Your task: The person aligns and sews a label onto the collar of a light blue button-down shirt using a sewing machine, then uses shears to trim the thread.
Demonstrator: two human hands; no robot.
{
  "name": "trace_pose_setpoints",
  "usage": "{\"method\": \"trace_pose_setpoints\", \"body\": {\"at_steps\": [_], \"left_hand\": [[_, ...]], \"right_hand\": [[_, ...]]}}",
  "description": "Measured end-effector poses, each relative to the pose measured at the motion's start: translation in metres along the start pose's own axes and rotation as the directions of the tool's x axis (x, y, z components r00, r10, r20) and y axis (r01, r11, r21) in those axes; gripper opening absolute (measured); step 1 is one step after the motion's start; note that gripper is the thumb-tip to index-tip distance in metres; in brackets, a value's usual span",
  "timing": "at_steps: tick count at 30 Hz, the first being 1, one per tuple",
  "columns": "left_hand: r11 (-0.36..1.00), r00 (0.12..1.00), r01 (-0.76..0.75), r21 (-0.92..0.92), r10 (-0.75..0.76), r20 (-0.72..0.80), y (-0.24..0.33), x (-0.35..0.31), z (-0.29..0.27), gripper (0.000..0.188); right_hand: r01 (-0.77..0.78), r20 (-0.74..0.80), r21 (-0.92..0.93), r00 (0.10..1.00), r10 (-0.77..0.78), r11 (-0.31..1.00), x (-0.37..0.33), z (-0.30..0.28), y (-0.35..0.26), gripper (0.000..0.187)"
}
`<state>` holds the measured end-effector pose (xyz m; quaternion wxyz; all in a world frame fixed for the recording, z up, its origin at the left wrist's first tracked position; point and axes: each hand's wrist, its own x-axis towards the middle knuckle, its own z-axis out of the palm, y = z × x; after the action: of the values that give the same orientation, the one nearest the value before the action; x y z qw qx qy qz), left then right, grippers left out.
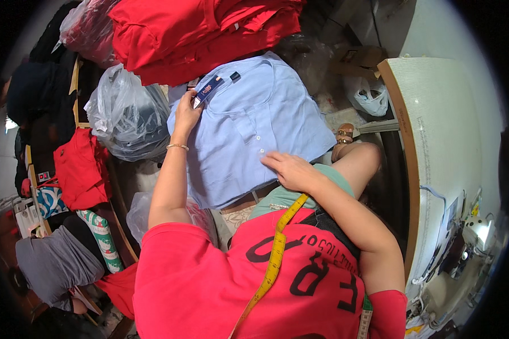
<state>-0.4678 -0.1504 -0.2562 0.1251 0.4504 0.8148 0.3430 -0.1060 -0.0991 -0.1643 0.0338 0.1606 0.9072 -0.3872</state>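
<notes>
Nearest: person is wearing one red shirt (209, 294) with large black lettering; one yellow tape measure (276, 251) is hanging down its front, printed with a scale. Green shorts (333, 178) are showing below. Right hand (294, 172) is resting palm-down on the near right part of the light blue garment (226, 152), fingers loosely extended, gripping nothing. Garment is lying face up just beyond the lap, spread wide, neckline to the far side; soft, lightly creased, short front placket, two white buttons showing. Can't tell whether one piece or several are stacking there. Left hand (186, 116) is sitting at its far left edge, fingers partly curled, thumb and fingertips meeting the near end of one dark blue tag (210, 89); can't tell how firm the hold is. Tag is carrying pale print plus an orange patch at its far end; one smaller dark neck label (235, 76) is lying just right of it. Left of the garment, one clear plastic bag (127, 116) is bulging with dark contents. Right and farther, one white bag (367, 96) is slumping. Farthest, a red garment pile (203, 34) is standing behind the neckline, pieces overlapping, uncountable.
</notes>
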Motion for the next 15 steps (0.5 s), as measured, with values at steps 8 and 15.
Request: {"method": "trace_pose_setpoints", "body": {"at_steps": [8,15], "left_hand": [[0.886,0.833,0.462,-0.039,-0.418,0.362,-0.050,0.057,-0.015,0.026],[0.908,0.936,0.058,0.416,0.095,-0.339,-0.024,0.036,-0.029,0.038]], "right_hand": [[-0.106,0.193,0.049,0.977,0.094,0.993,-0.008,0.014,0.025,0.051],[-0.132,0.211,0.110,0.972,0.106,0.985,-0.007,0.009,0.024,0.051]]}}
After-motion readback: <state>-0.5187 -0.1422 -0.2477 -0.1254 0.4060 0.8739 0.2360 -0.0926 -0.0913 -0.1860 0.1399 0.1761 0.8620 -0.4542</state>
